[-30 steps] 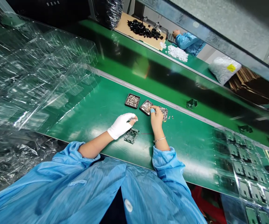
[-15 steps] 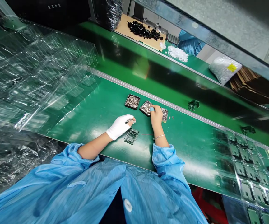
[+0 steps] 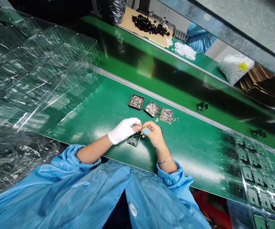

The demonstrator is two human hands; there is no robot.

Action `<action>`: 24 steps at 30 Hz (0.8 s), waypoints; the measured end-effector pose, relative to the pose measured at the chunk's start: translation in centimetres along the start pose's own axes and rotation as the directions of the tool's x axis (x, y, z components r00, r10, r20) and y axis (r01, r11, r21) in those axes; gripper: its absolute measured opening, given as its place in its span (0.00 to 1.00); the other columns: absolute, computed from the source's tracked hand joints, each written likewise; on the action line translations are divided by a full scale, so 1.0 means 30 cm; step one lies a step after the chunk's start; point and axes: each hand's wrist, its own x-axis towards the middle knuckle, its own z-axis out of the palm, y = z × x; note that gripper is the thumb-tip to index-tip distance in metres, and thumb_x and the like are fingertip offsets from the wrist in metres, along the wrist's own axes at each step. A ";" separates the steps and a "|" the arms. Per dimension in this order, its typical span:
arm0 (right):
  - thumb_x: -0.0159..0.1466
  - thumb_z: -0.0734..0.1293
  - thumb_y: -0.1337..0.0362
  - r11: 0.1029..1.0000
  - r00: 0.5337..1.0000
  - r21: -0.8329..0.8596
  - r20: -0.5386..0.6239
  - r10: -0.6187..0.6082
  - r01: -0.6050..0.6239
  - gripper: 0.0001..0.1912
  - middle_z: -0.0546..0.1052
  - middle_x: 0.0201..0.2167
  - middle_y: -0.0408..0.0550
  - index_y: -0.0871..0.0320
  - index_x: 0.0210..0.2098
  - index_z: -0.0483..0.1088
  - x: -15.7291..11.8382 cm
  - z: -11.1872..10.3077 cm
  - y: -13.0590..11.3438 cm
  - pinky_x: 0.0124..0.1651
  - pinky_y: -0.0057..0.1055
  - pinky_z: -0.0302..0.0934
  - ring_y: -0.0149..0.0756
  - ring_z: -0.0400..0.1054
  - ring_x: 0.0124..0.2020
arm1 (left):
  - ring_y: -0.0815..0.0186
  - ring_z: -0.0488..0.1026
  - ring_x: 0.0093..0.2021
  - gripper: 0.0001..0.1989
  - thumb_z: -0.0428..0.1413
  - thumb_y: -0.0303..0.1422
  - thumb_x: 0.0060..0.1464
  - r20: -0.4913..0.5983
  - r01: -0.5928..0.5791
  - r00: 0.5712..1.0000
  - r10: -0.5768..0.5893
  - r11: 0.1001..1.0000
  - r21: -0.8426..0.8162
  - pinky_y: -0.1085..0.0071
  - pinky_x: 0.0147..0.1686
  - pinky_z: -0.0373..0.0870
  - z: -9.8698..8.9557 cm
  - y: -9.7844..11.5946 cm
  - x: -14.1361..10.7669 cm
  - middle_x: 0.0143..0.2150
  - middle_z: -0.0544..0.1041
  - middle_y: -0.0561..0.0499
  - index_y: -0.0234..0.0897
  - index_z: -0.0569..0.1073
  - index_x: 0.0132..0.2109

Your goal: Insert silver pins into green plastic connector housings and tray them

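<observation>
My left hand [image 3: 126, 129], in a white glove with bare fingertips, meets my right hand [image 3: 152, 132] above a green circuit board [image 3: 134, 140] on the bench. The fingers of both hands are pinched together; whatever lies between them is too small to make out. A blue wrap covers one finger of the right hand. Beyond the hands stand a black tray [image 3: 136, 101] of small metal parts, a second dark tray [image 3: 152, 108] of silvery parts, and a lighter tray [image 3: 166, 115] with more silvery pieces. The hands partly cover the board.
Stacked clear plastic trays [image 3: 39, 66] fill the left side. At right, a clear blister tray [image 3: 254, 171] holds several boards. A metal rail [image 3: 151, 93] borders the belt, where a dark board [image 3: 202, 107] lies. Behind are black parts [image 3: 150, 25] and a person's blue sleeve [image 3: 200, 36].
My right hand has come back from the small trays toward my left hand and now meets it over the board. My left hand has stayed nearly in place. The view has shifted slightly.
</observation>
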 end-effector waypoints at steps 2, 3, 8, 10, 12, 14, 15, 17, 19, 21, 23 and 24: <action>0.50 0.74 0.51 0.999 0.999 0.013 0.038 0.039 -0.039 0.18 0.70 0.21 0.39 0.56 0.29 0.68 -0.006 -0.005 -0.005 0.25 0.26 0.65 0.29 0.67 0.23 | 0.66 0.68 0.32 0.15 0.48 0.42 0.59 -0.014 -0.052 0.999 0.053 0.998 0.029 0.70 0.34 0.67 0.004 0.005 -0.008 0.30 0.71 0.51 0.36 0.70 0.32; 0.50 0.74 0.50 0.999 0.997 0.007 0.060 0.050 -0.051 0.18 0.71 0.22 0.40 0.56 0.29 0.68 -0.010 -0.008 -0.008 0.26 0.27 0.66 0.29 0.67 0.24 | 0.66 0.69 0.33 0.15 0.48 0.41 0.60 -0.020 -0.086 0.996 0.087 0.995 0.052 0.69 0.36 0.68 0.005 0.005 -0.014 0.31 0.71 0.51 0.36 0.70 0.32; 0.58 0.69 0.53 0.989 0.994 -0.143 0.113 -0.006 0.023 0.13 0.73 0.25 0.42 0.56 0.30 0.69 -0.038 -0.031 -0.022 0.31 0.28 0.66 0.30 0.68 0.26 | 0.60 0.71 0.47 0.15 0.52 0.43 0.58 -0.093 -0.150 0.982 0.165 0.977 0.154 0.63 0.50 0.69 0.000 -0.035 -0.077 0.45 0.73 0.44 0.36 0.71 0.44; 0.60 0.67 0.56 0.970 0.996 -0.228 0.064 -0.067 0.080 0.10 0.74 0.27 0.43 0.56 0.31 0.69 -0.047 -0.048 -0.021 0.34 0.29 0.66 0.31 0.69 0.28 | 0.55 0.67 0.57 0.28 0.58 0.45 0.52 -0.019 -0.138 0.989 0.143 0.977 0.165 0.59 0.58 0.65 -0.001 -0.067 -0.109 0.56 0.69 0.39 0.35 0.65 0.55; 0.61 0.65 0.58 0.939 0.993 -0.323 0.020 -0.119 0.119 0.08 0.74 0.29 0.44 0.56 0.31 0.69 -0.051 -0.061 -0.014 0.36 0.31 0.66 0.32 0.69 0.31 | 0.51 0.63 0.61 0.37 0.62 0.44 0.46 0.105 -0.100 0.991 0.082 0.977 0.187 0.56 0.61 0.61 0.005 -0.095 -0.134 0.60 0.65 0.37 0.34 0.61 0.60; 0.61 0.65 0.60 0.885 0.983 -0.430 0.034 -0.182 0.179 0.06 0.75 0.34 0.46 0.55 0.30 0.69 -0.054 -0.066 -0.002 0.42 0.34 0.66 0.35 0.70 0.37 | 0.52 0.65 0.60 0.33 0.61 0.40 0.47 0.141 -0.029 0.990 -0.001 0.976 0.217 0.56 0.60 0.62 0.019 -0.110 -0.146 0.58 0.67 0.38 0.35 0.61 0.58; 0.61 0.65 0.62 0.848 0.975 -0.483 0.059 -0.216 0.218 0.05 0.75 0.38 0.48 0.55 0.30 0.70 -0.055 -0.065 0.005 0.46 0.36 0.65 0.37 0.70 0.41 | 0.53 0.67 0.57 0.29 0.60 0.39 0.49 0.115 0.001 0.993 -0.028 0.974 0.228 0.57 0.58 0.64 0.028 -0.112 -0.147 0.56 0.69 0.40 0.36 0.63 0.57; 0.62 0.64 0.64 0.777 0.956 -0.561 0.108 -0.273 0.285 0.04 0.74 0.43 0.49 0.55 0.31 0.70 -0.058 -0.057 0.019 0.53 0.40 0.62 0.38 0.68 0.47 | 0.55 0.69 0.53 0.24 0.57 0.36 0.51 0.028 0.021 0.999 -0.028 0.971 0.238 0.59 0.55 0.67 0.043 -0.107 -0.143 0.52 0.70 0.42 0.36 0.64 0.54; 0.62 0.63 0.66 0.732 0.943 -0.603 0.125 -0.307 0.318 0.04 0.73 0.44 0.50 0.55 0.32 0.69 -0.061 -0.047 0.031 0.55 0.40 0.61 0.38 0.68 0.48 | 0.56 0.69 0.51 0.22 0.55 0.36 0.52 -0.026 -0.022 0.999 0.030 0.968 0.252 0.59 0.54 0.68 0.053 -0.098 -0.133 0.50 0.70 0.41 0.34 0.65 0.53; 0.62 0.62 0.68 0.695 0.931 -0.630 0.138 -0.337 0.345 0.04 0.73 0.43 0.50 0.55 0.33 0.68 -0.064 -0.039 0.039 0.54 0.40 0.61 0.38 0.67 0.48 | 0.55 0.69 0.51 0.22 0.55 0.36 0.51 -0.046 -0.077 0.995 0.093 0.957 0.280 0.59 0.53 0.68 0.057 -0.089 -0.125 0.49 0.70 0.41 0.33 0.65 0.52; 0.61 0.61 0.70 0.646 0.918 -0.667 0.159 -0.363 0.371 0.05 0.73 0.43 0.51 0.55 0.33 0.68 -0.067 -0.036 0.045 0.53 0.40 0.62 0.39 0.67 0.47 | 0.55 0.70 0.50 0.21 0.55 0.36 0.50 -0.054 -0.099 0.991 0.123 0.941 0.323 0.58 0.53 0.68 0.057 -0.082 -0.119 0.48 0.71 0.41 0.33 0.66 0.51; 0.61 0.61 0.71 0.618 0.913 -0.689 0.169 -0.372 0.379 0.06 0.73 0.43 0.51 0.55 0.34 0.68 -0.068 -0.035 0.047 0.52 0.40 0.62 0.39 0.67 0.47 | 0.54 0.70 0.50 0.21 0.55 0.35 0.50 -0.057 -0.103 0.990 0.130 0.933 0.345 0.57 0.52 0.68 0.058 -0.080 -0.118 0.48 0.71 0.41 0.33 0.67 0.51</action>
